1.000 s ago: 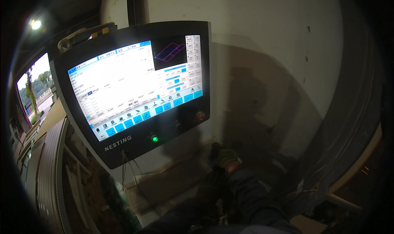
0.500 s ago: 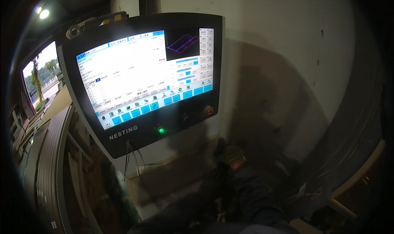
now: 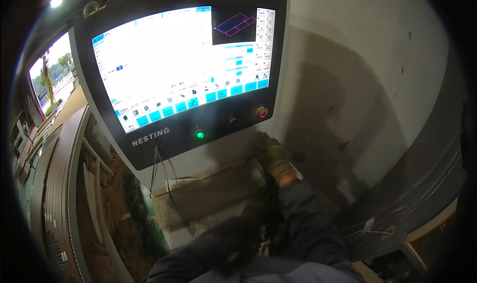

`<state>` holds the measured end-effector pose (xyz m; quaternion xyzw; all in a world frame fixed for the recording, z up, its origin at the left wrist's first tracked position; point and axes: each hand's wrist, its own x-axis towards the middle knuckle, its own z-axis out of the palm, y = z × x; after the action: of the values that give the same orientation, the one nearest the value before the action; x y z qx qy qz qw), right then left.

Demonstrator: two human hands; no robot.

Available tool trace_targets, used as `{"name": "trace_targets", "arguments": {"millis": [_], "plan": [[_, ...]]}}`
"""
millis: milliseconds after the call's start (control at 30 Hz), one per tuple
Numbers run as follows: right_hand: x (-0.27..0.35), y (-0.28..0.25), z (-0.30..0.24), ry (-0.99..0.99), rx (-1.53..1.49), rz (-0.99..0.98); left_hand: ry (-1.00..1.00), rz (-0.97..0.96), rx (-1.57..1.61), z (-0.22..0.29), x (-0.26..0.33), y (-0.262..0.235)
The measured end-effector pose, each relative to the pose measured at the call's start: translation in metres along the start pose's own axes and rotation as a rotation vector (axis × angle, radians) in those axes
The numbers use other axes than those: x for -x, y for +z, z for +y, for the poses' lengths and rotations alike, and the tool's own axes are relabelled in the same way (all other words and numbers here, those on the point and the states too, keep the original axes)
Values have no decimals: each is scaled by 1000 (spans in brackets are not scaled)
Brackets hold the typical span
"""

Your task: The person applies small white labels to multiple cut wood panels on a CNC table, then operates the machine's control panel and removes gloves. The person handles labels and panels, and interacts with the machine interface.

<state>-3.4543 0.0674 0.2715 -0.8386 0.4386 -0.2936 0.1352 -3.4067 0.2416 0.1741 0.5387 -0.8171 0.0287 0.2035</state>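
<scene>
My right hand point(image 3: 273, 156), in an olive-green work glove, is raised just below the lower right part of a black control panel point(image 3: 174, 154). Above it on the panel sits a red push button point(image 3: 262, 112), apart from the glove, with a dark knob point(image 3: 232, 120) to its left. The right fingers fade into shadow, so their pose is unclear. My left hand point(image 3: 261, 206), in a dark glove, is lower down, close to the right forearm; its fingers are lost in the dark. A green-lit button point(image 3: 199, 134) glows on the panel under the bright screen point(image 3: 159, 59).
Thin cables point(image 3: 158, 166) hang from the panel's lower edge over a brownish ledge point(image 3: 198, 191). Long stacked boards point(image 3: 59, 169) stand at the left. A pale wall point(image 3: 357, 15) is behind the panel, and a dark curved surface point(image 3: 397, 198) lies at the right.
My right hand has risen toward the panel's lower right edge, showing more of its glove. The panel now appears larger and higher in the picture, as my view has shifted.
</scene>
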Motion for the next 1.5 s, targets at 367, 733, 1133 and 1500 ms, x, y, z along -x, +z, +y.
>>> {"name": "trace_targets", "arguments": {"millis": [367, 733, 1133, 1500], "plan": [[-66, 26, -113, 74, 49, 5, -153, -369, 101, -7, 14, -40], [-51, 20, -138, -1, 83, -6, -229, -316, 158, 6, 42, -113], [-44, 18, -147, 30, 132, 14, -106, -111, 323, -7, 60, -77], [-78, 27, -93, 37, 2, 79, -194, -327, 295, 1, -2, -72]]}}
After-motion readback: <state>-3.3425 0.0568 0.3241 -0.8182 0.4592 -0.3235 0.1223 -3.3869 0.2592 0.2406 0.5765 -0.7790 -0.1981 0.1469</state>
